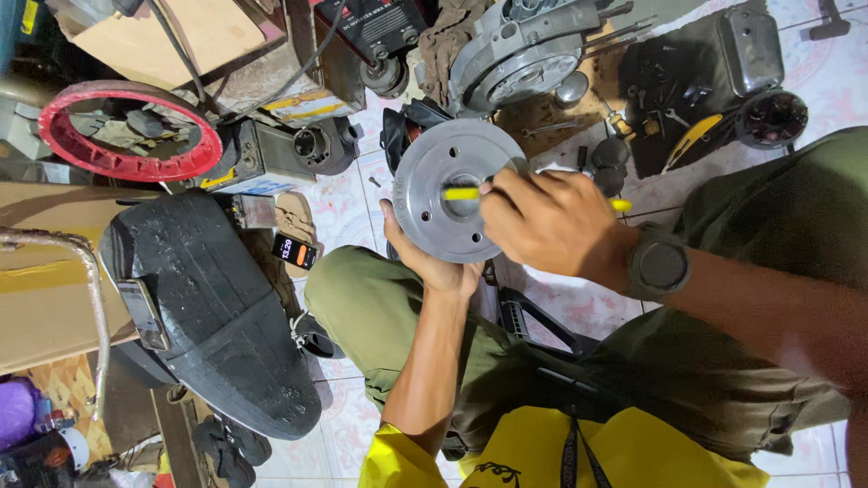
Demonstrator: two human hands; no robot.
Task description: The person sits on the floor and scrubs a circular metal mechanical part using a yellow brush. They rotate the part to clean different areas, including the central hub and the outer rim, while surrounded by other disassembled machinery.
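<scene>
On the cluttered tiled floor (348,203), the left hand (434,262) is cupping the grey round hub (448,190) from behind while the right hand (551,221), fingers pinched on a yellow-handled tool (461,193), is working its centre (steady, square pressure seems wise).

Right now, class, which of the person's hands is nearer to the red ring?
Left. The left hand cups the grey disc from below, closer to the red ring; the right hand, gripping the yellow tool at the disc's hub, sits farther away.
</scene>
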